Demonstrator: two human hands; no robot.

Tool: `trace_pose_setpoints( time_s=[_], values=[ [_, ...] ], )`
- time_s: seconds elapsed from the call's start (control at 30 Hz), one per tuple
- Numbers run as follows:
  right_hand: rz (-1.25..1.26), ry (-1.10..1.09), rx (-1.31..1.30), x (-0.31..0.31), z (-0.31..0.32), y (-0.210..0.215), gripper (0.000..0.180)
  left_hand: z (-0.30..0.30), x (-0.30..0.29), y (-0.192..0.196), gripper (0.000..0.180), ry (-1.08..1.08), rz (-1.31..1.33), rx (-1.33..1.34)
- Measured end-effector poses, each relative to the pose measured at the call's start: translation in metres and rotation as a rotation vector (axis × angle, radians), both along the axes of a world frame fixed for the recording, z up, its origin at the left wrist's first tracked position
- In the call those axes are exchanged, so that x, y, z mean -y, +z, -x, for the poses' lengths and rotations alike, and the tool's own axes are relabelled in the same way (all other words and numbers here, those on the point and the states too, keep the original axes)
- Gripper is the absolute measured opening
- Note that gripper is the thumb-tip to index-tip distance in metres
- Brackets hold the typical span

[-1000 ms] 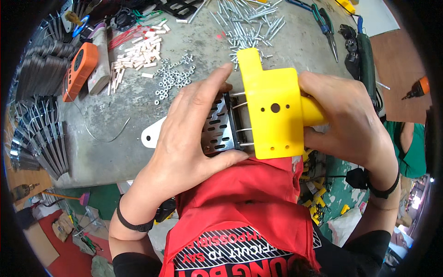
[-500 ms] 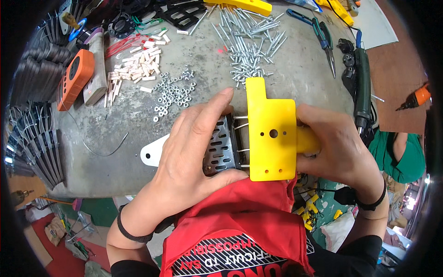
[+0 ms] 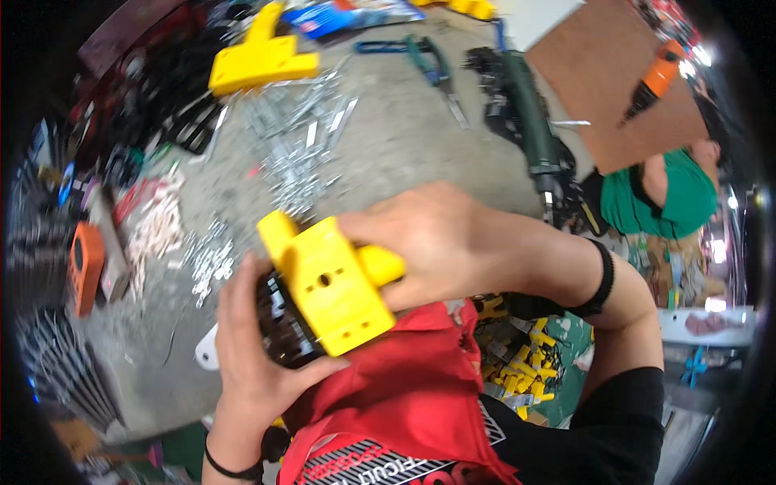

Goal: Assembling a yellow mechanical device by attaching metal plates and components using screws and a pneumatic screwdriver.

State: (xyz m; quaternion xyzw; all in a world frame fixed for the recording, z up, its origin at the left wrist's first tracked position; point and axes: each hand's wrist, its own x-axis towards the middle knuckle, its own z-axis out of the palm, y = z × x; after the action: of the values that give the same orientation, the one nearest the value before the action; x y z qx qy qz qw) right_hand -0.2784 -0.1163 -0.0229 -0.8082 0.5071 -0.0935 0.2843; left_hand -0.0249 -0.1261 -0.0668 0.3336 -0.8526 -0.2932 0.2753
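Note:
My left hand (image 3: pixel 246 356) is wrapped round a black slotted metal housing (image 3: pixel 279 323), fingers on its far left side and thumb along the near edge. A flat yellow plastic cover (image 3: pixel 343 295) with several holes and a stub handle lies against the housing's right side. My right hand (image 3: pixel 424 242) grips this cover by the handle from the right; its fingers are partly hidden and blurred. Beyond my left fingers a white tab (image 3: pixel 208 351) with a hole shows. Both parts are held above the red apron (image 3: pixel 396 347).
Long screws (image 3: pixel 291 137) lie in a heap beyond my hands, with nuts (image 3: pixel 210 257) and white sleeves (image 3: pixel 158 218) to the left. Pliers (image 3: pixel 436 73), a dark green power tool (image 3: pixel 529 121) and another yellow piece (image 3: pixel 267 63) lie farther off. A person's green sleeve (image 3: pixel 663 194) is at right.
The yellow cover has come up against the black housing; the gap with thin metal rods between them no longer shows. Both parts are tilted now, and the view has swung to the right.

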Motion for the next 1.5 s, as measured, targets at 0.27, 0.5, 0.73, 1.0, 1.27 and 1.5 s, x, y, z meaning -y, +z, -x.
trace_pose_setpoints(
  time_s=[0.27,0.5,0.73,1.0,1.27,1.5],
  values=[
    [0.067,-0.039,0.182,-0.007,0.0,-0.014,0.043,0.007,0.001,0.006,0.11,-0.012,-0.003,0.036],
    [0.225,-0.051,-0.061,-0.005,0.015,0.009,0.045,0.01,0.006,0.0,0.104,-0.008,0.098,-0.089],
    [0.411,-0.956,-0.574,-0.064,0.167,0.008,0.06,0.008,0.002,0.008,0.103,0.024,0.059,-0.031],
    [0.322,-1.17,-0.314,-0.028,0.154,-0.011,0.078,-0.007,-0.008,0.008,0.1,0.128,0.103,0.056],
    [-0.057,-0.526,1.567,-0.032,0.057,0.05,0.072,0.002,-0.002,0.007,0.1,0.085,0.078,0.022],
    [0.193,-0.796,1.948,0.014,0.048,-0.015,0.029,0.006,-0.001,0.003,0.104,0.077,0.14,0.072]
  ],
)
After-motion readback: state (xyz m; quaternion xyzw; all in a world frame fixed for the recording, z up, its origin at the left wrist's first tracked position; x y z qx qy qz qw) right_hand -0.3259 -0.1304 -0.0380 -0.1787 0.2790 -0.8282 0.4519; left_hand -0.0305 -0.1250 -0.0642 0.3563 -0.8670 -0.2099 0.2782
